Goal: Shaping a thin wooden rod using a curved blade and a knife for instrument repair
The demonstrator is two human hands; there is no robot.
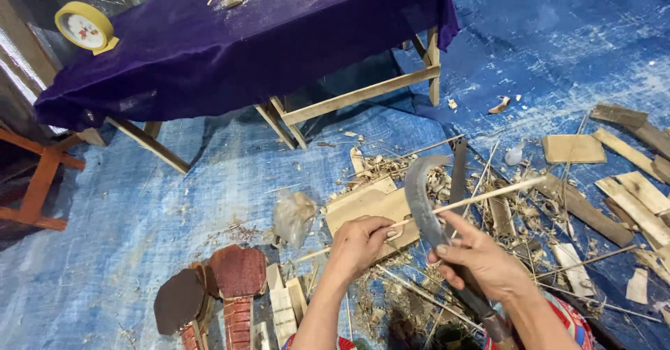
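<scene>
My left hand (359,244) grips a thin pale wooden stick (488,196) that runs up and to the right over the floor. My right hand (481,261) holds a curved dark metal blade (419,193) by its handle, and the blade's edge lies against the stick between the two hands. Under the hands lies a flat pale wooden board (366,203) amid wood shavings (391,168).
A blue tarp (160,203) covers the floor. A wooden table under a purple cloth (244,43) stands behind, with a yellow clock (84,27) on it. Wood offcuts (621,196) lie at right, brown woven paddles (223,287) at lower left, a crumpled plastic bag (293,214) nearby.
</scene>
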